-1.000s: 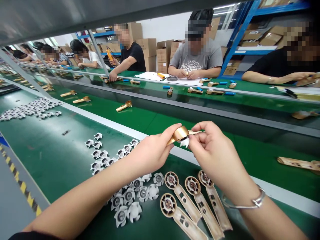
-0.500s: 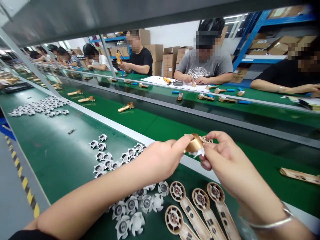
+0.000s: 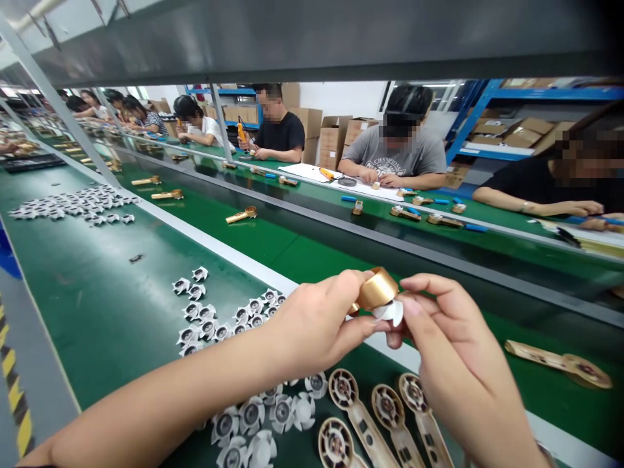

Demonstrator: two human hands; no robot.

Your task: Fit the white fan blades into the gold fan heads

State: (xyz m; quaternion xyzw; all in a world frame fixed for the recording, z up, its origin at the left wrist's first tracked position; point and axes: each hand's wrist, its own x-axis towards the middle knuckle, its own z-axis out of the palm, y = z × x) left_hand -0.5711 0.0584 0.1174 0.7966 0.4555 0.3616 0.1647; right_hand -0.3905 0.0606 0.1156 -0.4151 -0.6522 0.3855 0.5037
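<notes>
In front of me, above the belt's near edge, my left hand [image 3: 331,312] is closed around a gold fan housing [image 3: 379,289], its ring-shaped head showing past the fingers. A white fan blade [image 3: 394,313] sits just under that ring, touching or very close to it. The thumb and fingers of my right hand [image 3: 453,331] pinch the blade from the right side. How far the blade lies inside the ring cannot be told. Below my hands lie several gold fan housing halves [image 3: 363,416] with round grilled heads, beside loose grey-white fan blades [image 3: 251,416].
A green conveyor belt [image 3: 292,253] carries several gold housings [image 3: 242,215] and one at right [image 3: 558,364]. More blades [image 3: 73,203] lie on the left bench. A metal shelf [image 3: 312,39] hangs overhead. Co-workers [image 3: 394,156] sit across the belt.
My view has tilted upward slightly. Both hands sit a little lower in view, and more of the white blade shows under the gold ring. The housing at right has moved left along the belt.
</notes>
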